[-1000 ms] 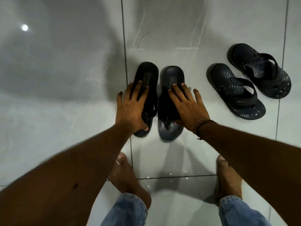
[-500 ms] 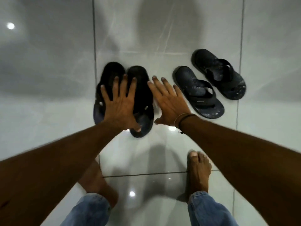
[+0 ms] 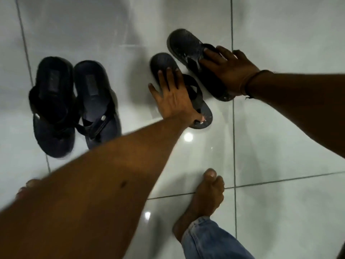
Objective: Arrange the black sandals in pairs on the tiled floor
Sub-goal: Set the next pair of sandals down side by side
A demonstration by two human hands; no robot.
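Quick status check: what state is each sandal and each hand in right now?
Left flip-flop pair: side by side on the tiled floor, touching, no hand on them.
Near slide sandal: flat on the floor, angled, under the left hand.
Far slide sandal: flat, angled, apart from its mate, under the right hand.
Left hand: fingers spread, pressing down.
Right hand: on the strap; grasp unclear.

I see a bare foot (image 3: 204, 200) planted across a dark grout line (image 3: 280, 180), a blue denim cuff (image 3: 209, 240) at its ankle, and a ceiling-light glare (image 3: 188, 137) nearby.
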